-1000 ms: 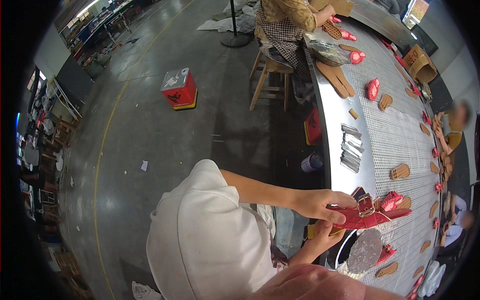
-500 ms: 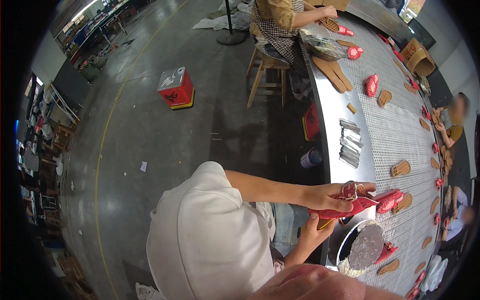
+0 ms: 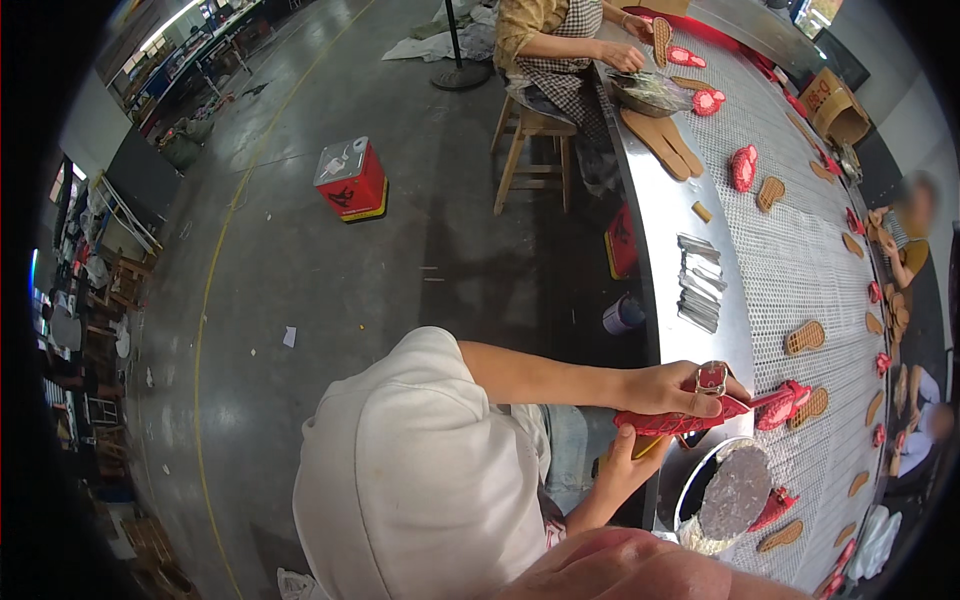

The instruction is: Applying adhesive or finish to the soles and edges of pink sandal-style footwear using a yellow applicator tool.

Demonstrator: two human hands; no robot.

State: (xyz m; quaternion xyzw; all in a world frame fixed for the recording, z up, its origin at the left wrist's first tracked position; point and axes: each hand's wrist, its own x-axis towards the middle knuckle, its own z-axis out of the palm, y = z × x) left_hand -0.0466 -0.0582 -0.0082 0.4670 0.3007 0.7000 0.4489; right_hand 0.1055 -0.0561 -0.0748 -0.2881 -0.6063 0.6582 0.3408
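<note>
Head view showed a long metal workbench (image 3: 660,260) with a mesh conveyor belt (image 3: 790,270) running along its far side, carrying tan soles (image 3: 805,337) and red shoe pieces (image 3: 743,166). Bare concrete floor (image 3: 300,300) lay beside the bench, with a red canister (image 3: 352,180) and a wooden stool (image 3: 535,150) on it.

A red shoe upper (image 3: 680,418) sat at the bench's near edge, gripped from above by the left hand (image 3: 670,385); the right hand (image 3: 625,455) was closed on a brush handle beneath it. Compared with one second earlier, the upper lay flatter and lower. A round glue pot (image 3: 730,495) stood just beside the hands.

Another person's hands (image 3: 625,55) worked at the bench's far end. A stack of metal strips (image 3: 700,285) lay well apart from the upper.
</note>
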